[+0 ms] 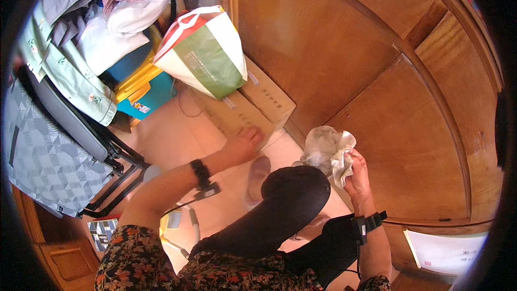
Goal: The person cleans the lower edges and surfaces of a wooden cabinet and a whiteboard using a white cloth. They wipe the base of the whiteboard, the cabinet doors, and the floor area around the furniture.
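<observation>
My left hand (244, 142) rests with bent fingers at the near edge of a cardboard box (268, 101) on the tiled floor. No object shows in it, and part of the palm is hidden. On top of the box stands a green, white and red shopping bag (216, 54). My right hand (356, 171) grips a crumpled, greyish-white cloth (323, 147) between thumb and fingers, to the right of my knee and close to the wooden cabinet doors (363, 141). A strap with a small device sits on each wrist.
A folding chair with patterned fabric (52, 149) stands at the left. Behind it, clothes and plastic bags (121, 40) are piled over a teal storage bin with a yellow rim (151, 97). A white paper sheet (444, 250) bearing writing lies at the lower right.
</observation>
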`<state>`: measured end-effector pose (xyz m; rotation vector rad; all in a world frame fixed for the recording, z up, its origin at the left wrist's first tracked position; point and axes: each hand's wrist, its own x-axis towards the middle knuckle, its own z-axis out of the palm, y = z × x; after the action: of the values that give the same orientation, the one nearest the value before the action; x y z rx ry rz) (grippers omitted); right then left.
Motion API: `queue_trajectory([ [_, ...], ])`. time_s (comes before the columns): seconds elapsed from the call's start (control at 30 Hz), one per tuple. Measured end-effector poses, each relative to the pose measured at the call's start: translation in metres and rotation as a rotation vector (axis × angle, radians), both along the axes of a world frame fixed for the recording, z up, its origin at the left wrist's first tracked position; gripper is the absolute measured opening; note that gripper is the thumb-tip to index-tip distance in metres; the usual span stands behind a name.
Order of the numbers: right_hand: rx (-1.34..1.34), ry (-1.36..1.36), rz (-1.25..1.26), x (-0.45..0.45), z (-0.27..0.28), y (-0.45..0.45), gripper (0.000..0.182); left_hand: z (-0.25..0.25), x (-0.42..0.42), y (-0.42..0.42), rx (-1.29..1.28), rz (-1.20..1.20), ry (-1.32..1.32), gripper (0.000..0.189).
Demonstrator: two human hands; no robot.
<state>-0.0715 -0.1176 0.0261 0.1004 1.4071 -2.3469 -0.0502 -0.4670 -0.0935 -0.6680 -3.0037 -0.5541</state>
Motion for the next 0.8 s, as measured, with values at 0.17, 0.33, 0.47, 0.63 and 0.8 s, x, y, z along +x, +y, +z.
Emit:
queue_trajectory([
  [0.17,0.012,-0.005,-0.008,0.003,-0.002,-0.008,0.018,-0.016,-0.033,0.029,-0.053,0.22,0.0,0.075],
  [0.33,0.007,0.011,0.009,0.002,0.004,-0.01,0.016,-0.046,-0.035,0.027,-0.161,0.232,0.165,0.072],
  [0.47,0.015,0.001,-0.019,0.003,0.007,-0.007,0.016,-0.037,-0.032,0.031,-0.194,0.223,0.114,0.076],
  [0.63,0.012,0.011,-0.018,0.001,0.005,-0.006,0.015,-0.025,-0.024,0.021,-0.151,0.216,0.06,0.077],
  [0.8,0.005,-0.001,-0.027,0.002,0.01,-0.015,0.013,-0.014,-0.025,-0.02,-0.017,0.136,0.092,0.073],
])
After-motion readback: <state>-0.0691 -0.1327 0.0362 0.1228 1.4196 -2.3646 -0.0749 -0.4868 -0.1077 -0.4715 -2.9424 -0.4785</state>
